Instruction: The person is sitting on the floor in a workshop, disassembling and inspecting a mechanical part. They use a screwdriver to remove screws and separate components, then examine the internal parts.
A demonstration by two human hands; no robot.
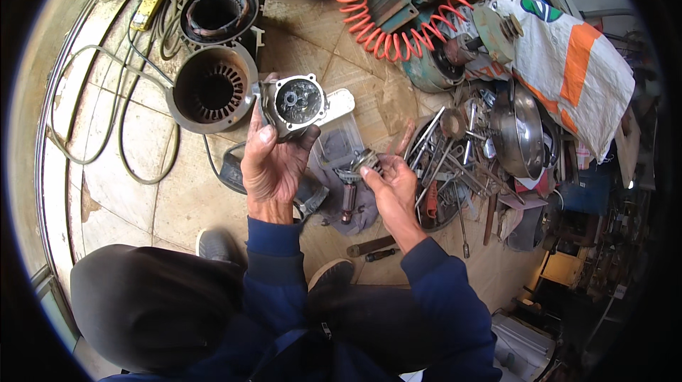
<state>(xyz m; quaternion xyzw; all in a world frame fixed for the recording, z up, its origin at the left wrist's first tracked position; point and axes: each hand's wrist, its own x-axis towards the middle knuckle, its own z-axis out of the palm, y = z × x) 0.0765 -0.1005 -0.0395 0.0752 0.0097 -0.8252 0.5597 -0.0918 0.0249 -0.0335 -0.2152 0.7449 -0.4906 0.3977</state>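
My left hand (pixel 271 162) is closed around a round metal gear housing (pixel 298 101), its hollow, grease-darkened inside facing up and screw lugs round its rim. To the right, my right hand (pixel 395 201) pinches a small metal part (pixel 367 162) between thumb and fingers. Just beside that part hangs or lies a motor armature (pixel 348 201) with a copper-coloured end; I cannot tell whether the two are joined. Under it is a grey cloth (pixel 362 215), near a clear plastic container (pixel 337 139). A dark tool body (pixel 310 196) sits partly behind my left wrist.
Two open motor stators (pixel 183 116) (pixel 186 27) stand at the left, near cables and a yellow power strip (pixel 151 2). A tray of tools (pixel 444 222) lies right, beside a white sack (pixel 597 62). An orange coiled hose (pixel 362 35) loops round a green motor (pixel 380 13).
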